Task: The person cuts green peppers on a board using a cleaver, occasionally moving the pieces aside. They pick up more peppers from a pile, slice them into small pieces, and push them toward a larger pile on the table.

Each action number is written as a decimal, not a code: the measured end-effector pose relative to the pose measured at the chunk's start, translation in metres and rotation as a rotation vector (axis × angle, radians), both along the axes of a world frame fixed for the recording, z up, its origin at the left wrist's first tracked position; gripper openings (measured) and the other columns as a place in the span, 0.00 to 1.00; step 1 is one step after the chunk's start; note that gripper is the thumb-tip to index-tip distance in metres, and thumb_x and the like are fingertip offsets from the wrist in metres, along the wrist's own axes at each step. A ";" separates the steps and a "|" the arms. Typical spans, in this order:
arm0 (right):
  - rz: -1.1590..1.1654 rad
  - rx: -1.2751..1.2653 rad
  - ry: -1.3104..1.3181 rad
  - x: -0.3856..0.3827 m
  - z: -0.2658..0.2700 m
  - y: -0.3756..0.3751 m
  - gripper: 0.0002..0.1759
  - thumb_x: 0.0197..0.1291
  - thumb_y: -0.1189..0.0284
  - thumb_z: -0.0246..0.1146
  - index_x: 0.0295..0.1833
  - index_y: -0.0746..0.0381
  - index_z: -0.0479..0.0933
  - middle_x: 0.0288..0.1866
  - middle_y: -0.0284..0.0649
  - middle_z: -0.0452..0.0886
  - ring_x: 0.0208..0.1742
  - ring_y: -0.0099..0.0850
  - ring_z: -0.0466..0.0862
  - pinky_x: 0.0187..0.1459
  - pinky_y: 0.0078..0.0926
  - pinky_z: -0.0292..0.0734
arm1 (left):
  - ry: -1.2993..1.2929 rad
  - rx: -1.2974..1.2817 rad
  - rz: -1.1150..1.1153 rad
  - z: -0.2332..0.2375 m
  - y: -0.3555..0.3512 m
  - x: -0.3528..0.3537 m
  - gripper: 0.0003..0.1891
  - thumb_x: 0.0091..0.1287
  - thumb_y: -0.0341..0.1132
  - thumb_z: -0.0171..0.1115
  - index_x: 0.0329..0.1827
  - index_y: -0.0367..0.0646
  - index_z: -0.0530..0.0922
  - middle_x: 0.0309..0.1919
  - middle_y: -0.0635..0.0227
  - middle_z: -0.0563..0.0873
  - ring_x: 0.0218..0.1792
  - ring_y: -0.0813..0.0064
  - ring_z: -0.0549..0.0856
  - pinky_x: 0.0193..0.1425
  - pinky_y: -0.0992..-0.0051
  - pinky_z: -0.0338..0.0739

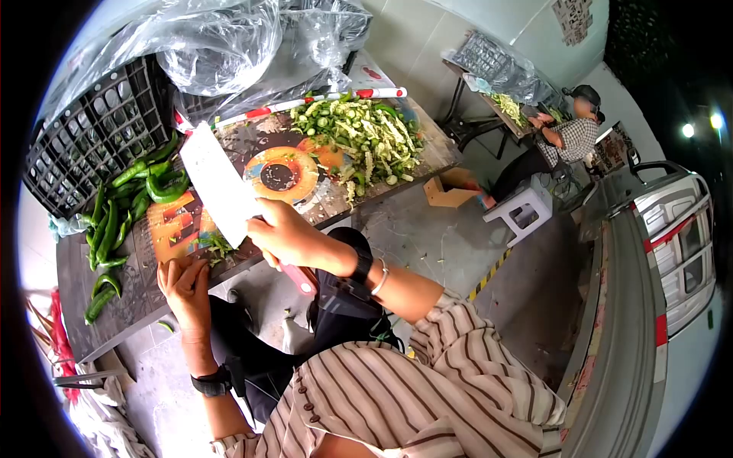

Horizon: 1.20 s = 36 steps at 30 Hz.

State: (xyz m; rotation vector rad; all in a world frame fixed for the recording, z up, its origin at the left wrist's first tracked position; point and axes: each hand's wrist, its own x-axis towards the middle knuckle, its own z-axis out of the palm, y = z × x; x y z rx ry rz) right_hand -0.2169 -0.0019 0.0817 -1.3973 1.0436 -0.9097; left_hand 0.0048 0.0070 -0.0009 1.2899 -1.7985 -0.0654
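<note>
My right hand (284, 233) grips the reddish handle of a cleaver (217, 179), its broad pale blade raised over the table (137, 282) and pointing up and left. My left hand (185, 288) rests at the table's near edge with its fingers curled together; what they hold, if anything, is hidden. Just beyond its fingers lie small green pepper scraps (216, 244). Whole green chili peppers (111, 225) are heaped on the table's left side. A pile of chopped green peppers (366, 141) with pale seedy cores lies at the far right of the tabletop.
A black plastic crate (99, 137) stands at the back left, beside clear plastic bags (221, 53). To the right, a seated person (569, 137) works at another table. A white stool (523, 210) and a cardboard box (450, 188) are on the floor.
</note>
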 end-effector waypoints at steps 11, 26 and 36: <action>-0.167 0.263 -0.330 -0.045 -0.042 0.050 0.08 0.68 0.70 0.53 0.39 0.63 0.65 0.22 0.32 0.68 0.14 0.22 0.71 0.14 0.23 0.70 | -0.161 0.012 0.075 0.002 0.007 0.008 0.21 0.56 0.27 0.66 0.55 0.48 0.82 0.40 0.71 0.83 0.49 0.68 0.79 0.73 0.58 0.54; -0.265 0.347 -0.435 -0.066 -0.058 0.077 0.10 0.68 0.69 0.53 0.37 0.62 0.64 0.22 0.32 0.68 0.14 0.23 0.71 0.14 0.24 0.67 | -0.373 0.157 0.127 0.019 0.007 0.021 0.24 0.52 0.35 0.70 0.55 0.47 0.80 0.41 0.71 0.82 0.48 0.67 0.77 0.69 0.60 0.55; -0.197 0.431 -0.393 -0.069 -0.056 0.086 0.05 0.68 0.72 0.52 0.41 0.62 0.66 0.23 0.32 0.68 0.16 0.23 0.71 0.17 0.23 0.70 | -0.349 0.244 0.075 0.036 -0.001 0.012 0.21 0.51 0.41 0.70 0.50 0.52 0.82 0.36 0.72 0.83 0.51 0.66 0.78 0.70 0.45 0.51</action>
